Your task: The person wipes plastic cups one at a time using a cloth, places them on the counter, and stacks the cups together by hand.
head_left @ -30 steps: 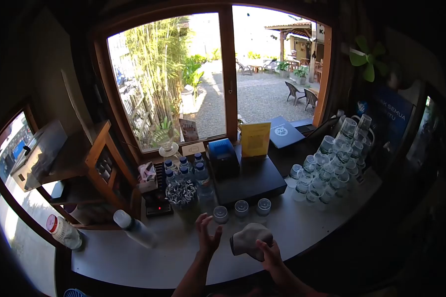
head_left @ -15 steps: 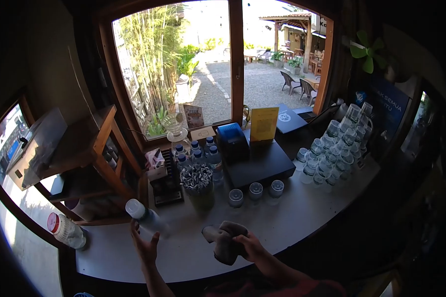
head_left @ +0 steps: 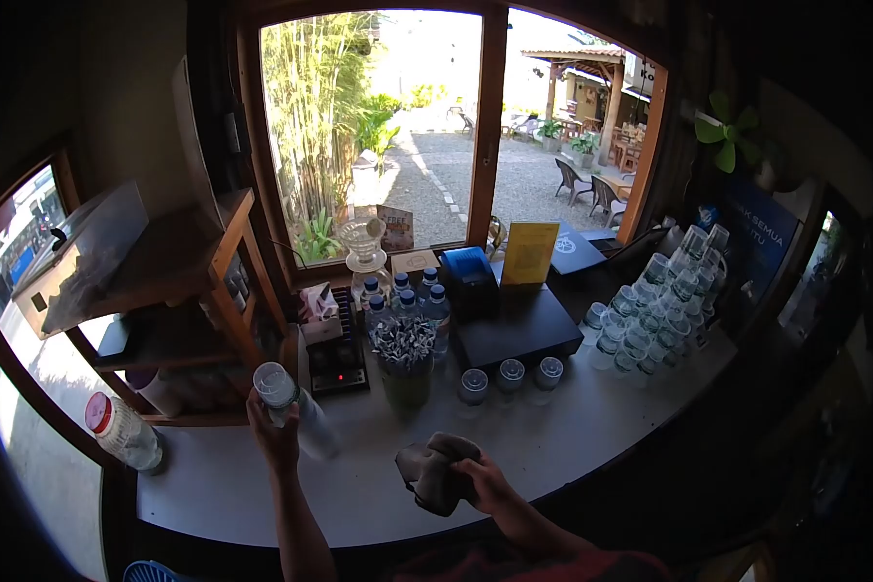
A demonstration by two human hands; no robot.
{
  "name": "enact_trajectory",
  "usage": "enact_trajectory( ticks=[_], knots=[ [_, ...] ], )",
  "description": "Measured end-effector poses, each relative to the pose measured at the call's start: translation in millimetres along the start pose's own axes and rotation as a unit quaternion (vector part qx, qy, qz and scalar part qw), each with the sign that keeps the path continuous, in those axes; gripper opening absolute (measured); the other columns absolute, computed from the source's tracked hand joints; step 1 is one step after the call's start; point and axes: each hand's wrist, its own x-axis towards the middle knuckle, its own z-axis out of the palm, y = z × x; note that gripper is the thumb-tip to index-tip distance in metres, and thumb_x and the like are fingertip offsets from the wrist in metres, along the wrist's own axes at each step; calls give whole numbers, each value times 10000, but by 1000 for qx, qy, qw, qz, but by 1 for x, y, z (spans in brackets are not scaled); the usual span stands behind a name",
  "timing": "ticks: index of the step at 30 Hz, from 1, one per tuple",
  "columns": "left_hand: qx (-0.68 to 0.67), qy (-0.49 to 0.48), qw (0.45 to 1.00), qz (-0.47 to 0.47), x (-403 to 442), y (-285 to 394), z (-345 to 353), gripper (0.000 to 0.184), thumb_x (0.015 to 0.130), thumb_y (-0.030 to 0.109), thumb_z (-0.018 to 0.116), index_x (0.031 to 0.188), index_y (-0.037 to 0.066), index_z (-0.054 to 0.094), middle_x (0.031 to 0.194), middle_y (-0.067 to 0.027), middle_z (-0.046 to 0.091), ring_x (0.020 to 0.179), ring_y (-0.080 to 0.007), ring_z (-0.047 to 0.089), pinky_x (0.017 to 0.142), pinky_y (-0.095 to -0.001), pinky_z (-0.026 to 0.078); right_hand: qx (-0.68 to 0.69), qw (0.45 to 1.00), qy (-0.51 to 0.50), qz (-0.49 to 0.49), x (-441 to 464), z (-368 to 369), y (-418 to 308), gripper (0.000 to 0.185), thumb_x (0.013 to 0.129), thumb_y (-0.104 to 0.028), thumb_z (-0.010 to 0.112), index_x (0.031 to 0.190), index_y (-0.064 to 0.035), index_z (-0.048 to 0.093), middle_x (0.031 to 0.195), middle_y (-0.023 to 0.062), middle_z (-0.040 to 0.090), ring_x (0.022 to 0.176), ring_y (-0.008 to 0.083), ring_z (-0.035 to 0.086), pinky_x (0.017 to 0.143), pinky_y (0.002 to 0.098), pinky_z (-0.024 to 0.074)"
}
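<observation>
My left hand (head_left: 275,436) has its fingers wrapped round a clear plastic cup (head_left: 275,384) at the top of a tall, slanting stack of cups (head_left: 317,434). Whether that cup is free of the stack I cannot tell. Bunched in my right hand (head_left: 487,485) is a dark grey cloth (head_left: 436,470), held above the front part of the white counter (head_left: 378,504). Beyond the cloth, three clear cups stand in a row, the middle cup (head_left: 510,376) among them.
Many plastic cups (head_left: 650,315) are piled at the right. A black cash drawer (head_left: 519,330), several water bottles (head_left: 436,310) and a container of wrapped sticks (head_left: 404,373) stand at the back. A red-lidded jar (head_left: 124,434) and wooden shelf (head_left: 228,320) are at left.
My left hand has moved up and closed round the cup at the stack's top; before, its fingers were apart beside it. My right hand still holds the cloth. The view has shifted slightly.
</observation>
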Motion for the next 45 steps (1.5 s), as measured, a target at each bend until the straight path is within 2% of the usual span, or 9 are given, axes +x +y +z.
enact_trajectory(
  ticks=[8, 10, 13, 17, 24, 29, 35, 41, 45],
  knots=[
    [108, 114, 951, 265, -13, 86, 1, 761, 813, 388, 704, 1383, -26, 417, 1347, -229, 478, 1291, -422, 459, 1073, -554, 389, -162, 949, -2, -270, -10, -3, -17, 581, 944, -74, 575, 1487, -16, 374, 1355, 48, 528, 1191, 134, 525, 994, 281, 405],
    [43, 51, 965, 253, -44, 105, 21, 762, 814, 396, 705, 1374, -37, 420, 1317, -245, 491, 1252, -421, 493, 1044, -542, 419, -202, 974, -5, -98, -26, 11, -23, 604, 968, -109, 564, 1517, -26, 327, 1424, 78, 479, 1287, 170, 462, 1067, 311, 341],
    [-95, -169, 966, 170, -118, 93, 63, 848, 850, 462, 688, 1394, -97, 357, 1236, -261, 533, 1142, -392, 564, 984, -451, 439, -369, 862, -186, -295, -17, 26, -11, 675, 1041, -390, 464, 1562, -36, 220, 1614, 155, 219, 1497, 273, 192, 1182, 375, 172],
    [-179, -273, 944, 53, -149, 118, 80, 719, 849, 423, 679, 1335, -54, 448, 1184, -236, 599, 1107, -339, 611, 935, -409, 471, -273, 935, -117, -192, -3, 14, -24, 687, 1058, -499, 316, 1523, 5, 279, 1546, 167, 349, 1445, 284, 297, 1179, 369, 188],
    [-250, -162, 953, -48, -132, 132, 118, 790, 807, 530, 753, 1298, -32, 493, 1188, -172, 627, 1103, -270, 613, 925, -387, 477, -403, 874, -117, -243, -28, 2, -40, 657, 1066, -408, 356, 1563, -12, 185, 1581, 190, 280, 1461, 262, 275, 1168, 368, 233],
    [-206, -392, 896, -32, -150, 143, 140, 829, 756, 382, 856, 1361, -35, 471, 1216, -172, 635, 1159, -252, 602, 984, -376, 461, -245, 929, -183, -207, -12, -38, -83, 769, 1040, -447, 443, 1580, -65, 51, 1558, 172, 297, 1435, 256, 314, 1145, 382, 282],
    [-202, -240, 945, -90, -150, 158, 166, 856, 853, 617, 669, 1350, -51, 470, 1214, -143, 629, 1119, -220, 603, 933, -347, 476, -424, 835, -212, -280, -42, -48, -87, 853, 1017, -473, 472, 1572, -18, 12, 1622, 219, 79, 1515, 324, 76, 1199, 450, 147],
    [-190, -380, 905, -23, -187, 179, 195, 872, 833, 615, 667, 1368, -46, 475, 1374, -193, 426, 1282, -321, 465, 1066, -413, 366, -159, 944, -230, -177, -19, -96, -125, 784, 1039, -509, 383, 1561, 4, 103, 1582, 182, 242, 1471, 263, 235, 1187, 365, 172],
    [-214, -286, 929, -92, -195, 192, 217, 812, 967, 587, 507, 1419, -79, 394, 1387, -203, 493, 1263, -274, 500, 1050, -370, 388, -302, 899, -182, -259, -37, -103, -138, 819, 1030, -473, 439, 1560, 10, 41, 1604, 225, 156, 1502, 316, 157, 1197, 389, 151]
  ],
)
